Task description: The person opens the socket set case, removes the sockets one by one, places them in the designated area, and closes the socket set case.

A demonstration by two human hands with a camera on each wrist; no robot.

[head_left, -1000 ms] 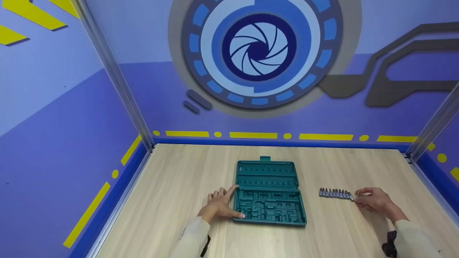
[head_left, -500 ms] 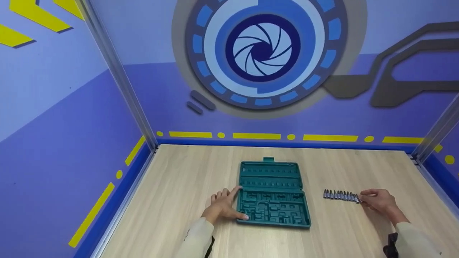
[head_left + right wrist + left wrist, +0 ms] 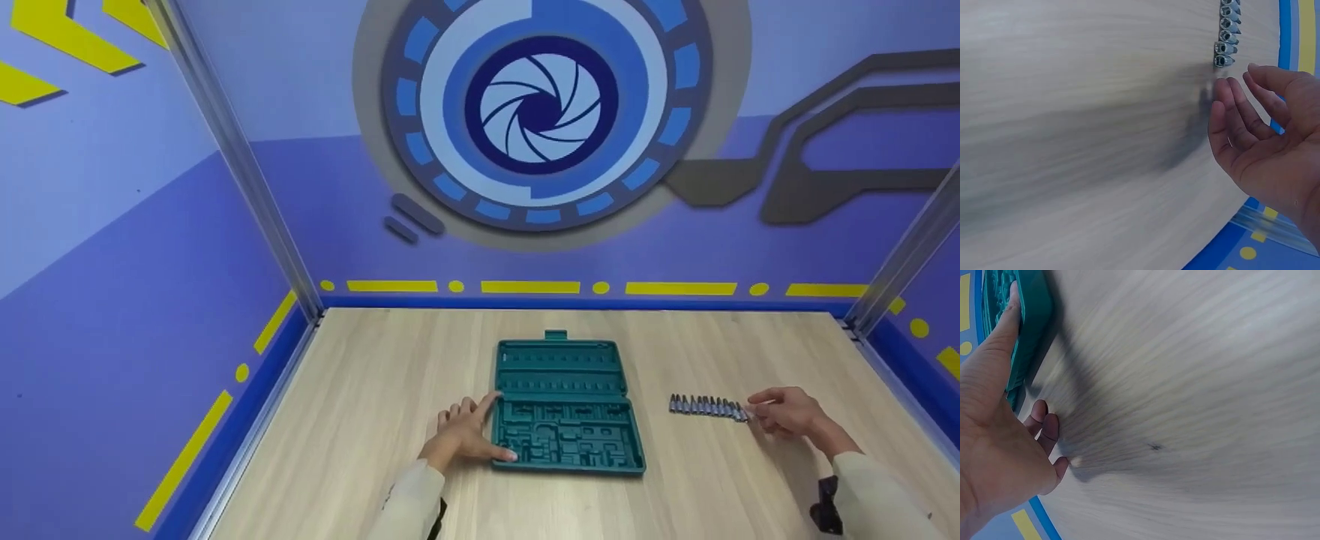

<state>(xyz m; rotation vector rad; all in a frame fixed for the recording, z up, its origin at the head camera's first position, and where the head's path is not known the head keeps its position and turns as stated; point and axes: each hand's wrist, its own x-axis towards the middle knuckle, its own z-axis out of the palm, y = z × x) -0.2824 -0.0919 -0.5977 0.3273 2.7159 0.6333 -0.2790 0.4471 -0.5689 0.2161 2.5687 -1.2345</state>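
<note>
An open green plastic tool case (image 3: 562, 469) lies flat on the table, its lid folded back and its moulded slots bare. My left hand (image 3: 463, 439) spans the case's left side, the thumb (image 3: 1002, 332) laid over the rim and the index finger reaching the hinge. Its other fingers hang off the case over the wood. To the right of the case, several silver bit sockets (image 3: 705, 406) with dark tips lie side by side in a row. My right hand (image 3: 1275, 124) is just beyond the row's right end, fingers loosely bent, thumb apart from them, nothing between.
The light wooden table (image 3: 390, 360) ends at a printed blue back wall (image 3: 300, 217). Metal frame posts (image 3: 247, 172) stand at its back corners. The case's latch tab (image 3: 556, 334) points toward the back wall.
My right hand has let go of the bit socket at the row's right end and drawn slightly away. My left hand stays at the case. The head view shifts slightly.
</note>
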